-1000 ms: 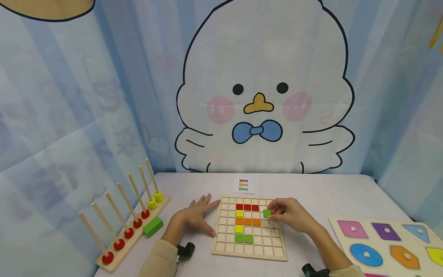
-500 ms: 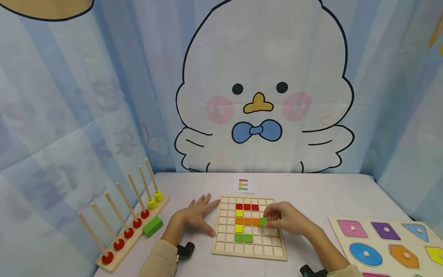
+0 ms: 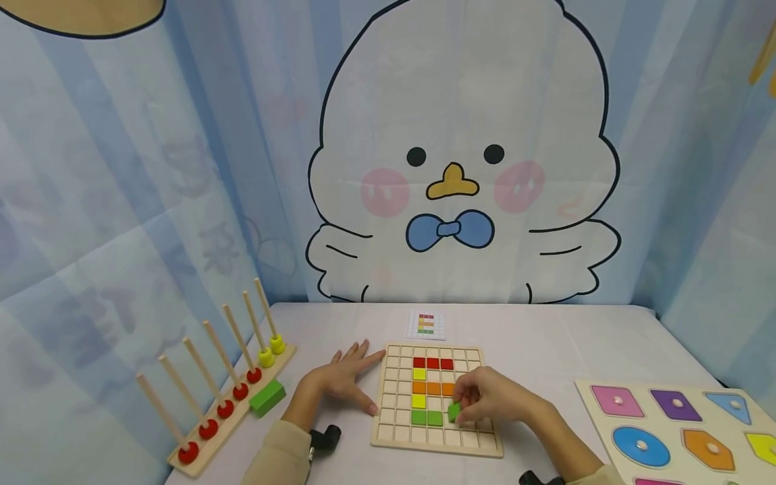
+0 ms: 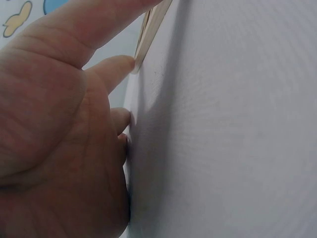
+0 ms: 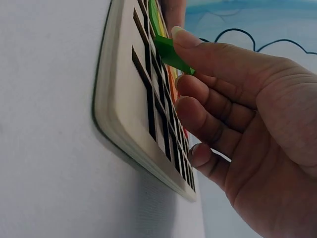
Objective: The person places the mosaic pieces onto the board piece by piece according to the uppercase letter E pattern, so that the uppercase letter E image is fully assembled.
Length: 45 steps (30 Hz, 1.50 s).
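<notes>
My right hand [image 3: 500,396] pinches a small green square tile [image 3: 454,412] between thumb and fingers. It holds the tile tilted over the wooden grid board [image 3: 436,449], just right of two flat green tiles [image 3: 427,417]. In the right wrist view, the green tile [image 5: 171,53] is at the thumb tip, close to the grid. Above the green row, the board bears an orange row [image 3: 433,389], a red row [image 3: 433,363] and two yellow tiles [image 3: 419,401]. At the board's left edge, my left hand [image 3: 339,378] lies with fingers spread, thumb and index finger touching the frame.
A small printed card [image 3: 426,325] with a coloured grid pattern lies behind the board. To the left stand a peg rack [image 3: 212,441] with red and yellow beads and a green block [image 3: 267,397]. A shape puzzle board [image 3: 675,409] lies at the right.
My right hand has carried the green tile from the board's upper right down and left, to the right end of the green row. The left hand has stayed in place.
</notes>
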Available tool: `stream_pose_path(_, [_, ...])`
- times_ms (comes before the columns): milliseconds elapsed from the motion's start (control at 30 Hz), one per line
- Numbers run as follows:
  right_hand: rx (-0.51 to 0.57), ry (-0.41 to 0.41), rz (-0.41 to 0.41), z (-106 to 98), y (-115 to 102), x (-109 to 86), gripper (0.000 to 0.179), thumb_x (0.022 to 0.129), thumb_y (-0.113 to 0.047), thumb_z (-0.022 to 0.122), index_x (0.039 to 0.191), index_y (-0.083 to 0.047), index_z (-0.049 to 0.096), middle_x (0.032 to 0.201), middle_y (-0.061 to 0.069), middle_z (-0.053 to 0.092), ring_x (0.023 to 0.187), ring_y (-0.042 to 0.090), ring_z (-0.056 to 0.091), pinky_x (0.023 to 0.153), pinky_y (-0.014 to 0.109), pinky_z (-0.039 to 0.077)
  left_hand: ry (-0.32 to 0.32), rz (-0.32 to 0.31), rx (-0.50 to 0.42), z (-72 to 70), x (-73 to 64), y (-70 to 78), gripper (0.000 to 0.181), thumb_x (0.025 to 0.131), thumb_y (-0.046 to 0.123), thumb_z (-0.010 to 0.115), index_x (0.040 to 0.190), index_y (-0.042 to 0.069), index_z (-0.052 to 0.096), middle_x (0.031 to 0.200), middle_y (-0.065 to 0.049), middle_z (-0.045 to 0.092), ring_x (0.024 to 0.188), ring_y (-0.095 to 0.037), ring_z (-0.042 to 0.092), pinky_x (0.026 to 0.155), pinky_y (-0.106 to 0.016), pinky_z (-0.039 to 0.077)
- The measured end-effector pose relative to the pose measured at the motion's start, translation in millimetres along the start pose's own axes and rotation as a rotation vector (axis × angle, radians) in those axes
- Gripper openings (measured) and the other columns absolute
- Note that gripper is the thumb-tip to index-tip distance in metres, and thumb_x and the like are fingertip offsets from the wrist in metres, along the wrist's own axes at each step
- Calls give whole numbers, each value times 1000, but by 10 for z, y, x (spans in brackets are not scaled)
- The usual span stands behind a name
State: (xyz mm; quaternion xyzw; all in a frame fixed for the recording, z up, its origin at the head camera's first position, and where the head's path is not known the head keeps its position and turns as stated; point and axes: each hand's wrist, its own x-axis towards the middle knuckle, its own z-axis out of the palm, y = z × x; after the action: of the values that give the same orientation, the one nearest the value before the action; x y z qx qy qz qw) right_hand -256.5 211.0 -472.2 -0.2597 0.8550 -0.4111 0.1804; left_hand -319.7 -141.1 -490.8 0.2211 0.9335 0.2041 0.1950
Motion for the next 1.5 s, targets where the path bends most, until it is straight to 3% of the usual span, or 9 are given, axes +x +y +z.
stream_pose_path(933, [3,-32,-14,77,7,29,24,78,-19,93,90,-13,72,76,-4,65,69,6,57,62,20,49,4,-10,-11,9,15,-2,121,66,63,91,165,36,27,177,-12,3,164,-34,-2,129,-62,-1])
stream_pose_path(1500, [-62,-40,-25,79,-10,27,22,79,-18,91,90,-16,73,75,-6,64,69,4,56,63,20,48,3,-11,-15,-11,-15,21,120,67,62,91,165,37,27,177,-12,3,164,-34,-2,129,-62,-1])
